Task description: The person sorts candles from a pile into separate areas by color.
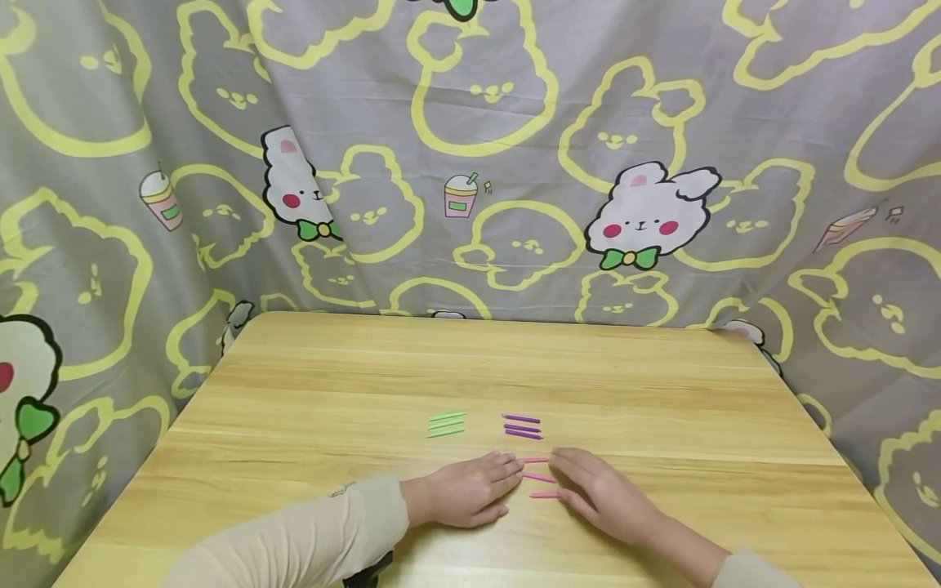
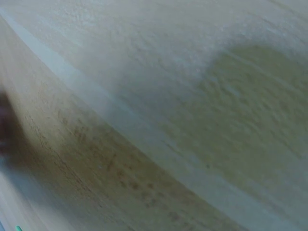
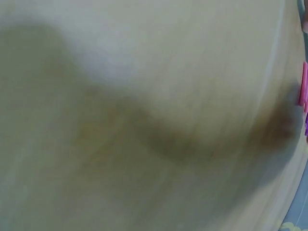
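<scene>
Three thin pink sticks [image 1: 539, 477], candle-like with narrow tips, lie roughly level one below another on the table, between my two hands. My left hand [image 1: 468, 490] rests palm down with fingers extended, its fingertips right at the left ends of the upper pink sticks. From the other side my right hand [image 1: 608, 492] reaches in, fingers fairly straight. Its fingertips meet the right end of the top stick and its thumb the bottom one. At the right wrist view's edge, a bit of pink stick [image 3: 303, 84] shows.
Three green sticks [image 1: 446, 425] lie in a slanted row beyond my left hand. Beside them are three purple sticks [image 1: 522, 427], just past the pink ones. The wooden table [image 1: 331, 367] ends at a patterned curtain [image 1: 515, 237] behind. Both wrist views show mostly blurred tabletop.
</scene>
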Demonstrator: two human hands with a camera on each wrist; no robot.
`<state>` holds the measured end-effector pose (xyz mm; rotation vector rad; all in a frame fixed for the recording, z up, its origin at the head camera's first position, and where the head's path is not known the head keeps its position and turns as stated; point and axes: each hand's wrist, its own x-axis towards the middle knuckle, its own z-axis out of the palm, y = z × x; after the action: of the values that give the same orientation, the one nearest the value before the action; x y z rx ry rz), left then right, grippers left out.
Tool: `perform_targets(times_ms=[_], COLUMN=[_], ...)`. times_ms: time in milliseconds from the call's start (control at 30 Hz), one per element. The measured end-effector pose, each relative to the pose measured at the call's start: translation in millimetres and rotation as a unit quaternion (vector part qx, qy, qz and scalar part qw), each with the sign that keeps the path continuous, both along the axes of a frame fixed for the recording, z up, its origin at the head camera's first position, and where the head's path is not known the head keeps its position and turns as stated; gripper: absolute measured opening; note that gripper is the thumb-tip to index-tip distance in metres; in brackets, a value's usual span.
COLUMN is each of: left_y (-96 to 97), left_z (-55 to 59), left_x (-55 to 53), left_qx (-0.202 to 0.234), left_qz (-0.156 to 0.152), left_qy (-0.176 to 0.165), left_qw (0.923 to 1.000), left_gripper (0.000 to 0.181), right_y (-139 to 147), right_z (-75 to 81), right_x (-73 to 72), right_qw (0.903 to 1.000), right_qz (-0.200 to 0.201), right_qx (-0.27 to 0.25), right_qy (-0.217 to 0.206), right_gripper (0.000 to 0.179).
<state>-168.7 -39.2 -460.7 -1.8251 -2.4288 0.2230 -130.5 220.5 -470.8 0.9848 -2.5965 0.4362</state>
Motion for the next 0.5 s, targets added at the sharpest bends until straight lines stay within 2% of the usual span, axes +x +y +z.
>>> perform_targets(times_ms=[100,233,500], left_y=[0.1,1.1,3.5], left_z=[0.1,0.8,4.7], left_x=[0.2,-0.2,-1.4], left_qx=[0.002,0.002,0.005], left_qz=[-0.002,-0.002,0.006], left_qy=[0.004,-0.002,0.002], left_qw=[1.0000,1.0000,1.0000], left_gripper=[0.048,0.048,0.048], right_y=[1,3,5], right_z=[1.0,4.0,5.5], right_x=[5.4,11.4,16.3], right_qw=[0.9991,0.9974,0.9965], right_qz=[0.026,0.038,0.043], right_qx=[0.031,0.061,0.071], right_qy=[0.006,-0.012,-0.014], right_gripper=[0.044,0.043,0.042])
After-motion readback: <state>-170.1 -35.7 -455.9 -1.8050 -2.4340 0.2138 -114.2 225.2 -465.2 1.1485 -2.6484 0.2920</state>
